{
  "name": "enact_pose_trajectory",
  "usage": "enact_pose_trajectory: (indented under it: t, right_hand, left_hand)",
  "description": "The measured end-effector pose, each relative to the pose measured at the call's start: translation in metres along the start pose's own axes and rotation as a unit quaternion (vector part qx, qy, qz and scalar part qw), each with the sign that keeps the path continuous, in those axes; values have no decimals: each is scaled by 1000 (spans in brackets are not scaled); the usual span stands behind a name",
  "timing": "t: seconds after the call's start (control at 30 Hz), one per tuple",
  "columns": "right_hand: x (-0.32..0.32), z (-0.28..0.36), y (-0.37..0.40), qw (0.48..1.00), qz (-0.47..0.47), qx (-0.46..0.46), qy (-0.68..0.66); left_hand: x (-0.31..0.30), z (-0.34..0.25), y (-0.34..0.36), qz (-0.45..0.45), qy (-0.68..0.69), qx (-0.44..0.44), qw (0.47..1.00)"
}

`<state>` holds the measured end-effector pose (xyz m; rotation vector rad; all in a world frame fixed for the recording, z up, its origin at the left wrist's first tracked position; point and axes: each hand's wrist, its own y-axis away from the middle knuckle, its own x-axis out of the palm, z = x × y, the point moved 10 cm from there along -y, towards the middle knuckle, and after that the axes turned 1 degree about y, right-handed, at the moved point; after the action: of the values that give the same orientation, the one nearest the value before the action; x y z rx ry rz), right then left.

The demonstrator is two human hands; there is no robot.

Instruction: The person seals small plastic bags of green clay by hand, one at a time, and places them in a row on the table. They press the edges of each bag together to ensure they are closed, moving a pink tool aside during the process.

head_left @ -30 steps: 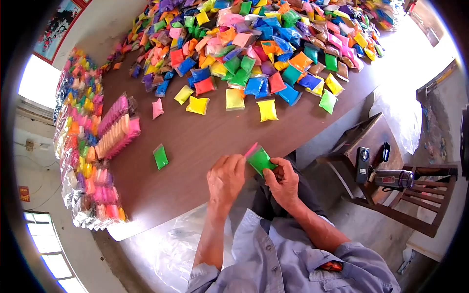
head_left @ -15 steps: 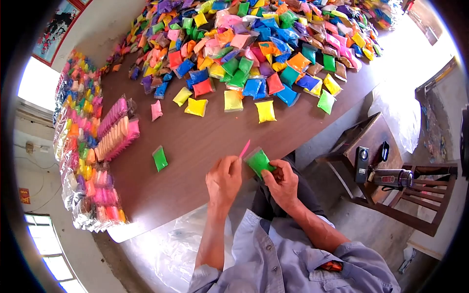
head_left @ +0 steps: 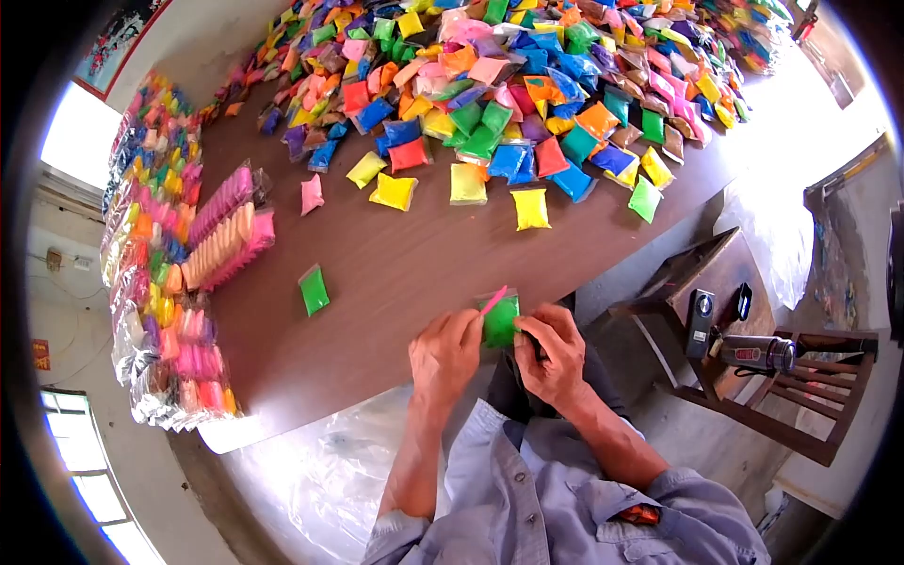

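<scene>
Close to the table's front edge, a clear packet of green clay-like material (head_left: 501, 323) is held between my two hands. My right hand (head_left: 551, 353) pinches its right side between thumb and fingers. My left hand (head_left: 444, 358) is closed around a thin pink plastic stick (head_left: 493, 300), whose tip lies across the packet's upper left part. The left fingers also meet the packet's left edge; whether they grip it is hidden. A second green packet (head_left: 314, 290) lies flat on the table to the left.
A large heap of colourful packets (head_left: 480, 132) covers the back of the brown table (head_left: 377, 254). Bagged rows of packets (head_left: 155, 292) line the left edge, beside stacked pink and peach ones (head_left: 226, 235). To the right stand a small wooden table (head_left: 720, 264), a flask (head_left: 758, 352) and a chair (head_left: 829, 395).
My left hand has moved right, up against the green packet, and the pink stick now overlaps it. The packet has turned more upright. The whole view has shifted slightly.
</scene>
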<state>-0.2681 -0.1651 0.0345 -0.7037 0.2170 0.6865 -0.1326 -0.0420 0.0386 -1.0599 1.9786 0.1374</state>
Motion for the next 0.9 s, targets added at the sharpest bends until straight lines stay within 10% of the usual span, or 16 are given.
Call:
enact_pose_trajectory:
  t: [0.9]
  right_hand:
    - [24, -4, -1, 996, 66, -47, 40]
  left_hand:
    - [-32, 30, -5, -23, -29, -54, 998]
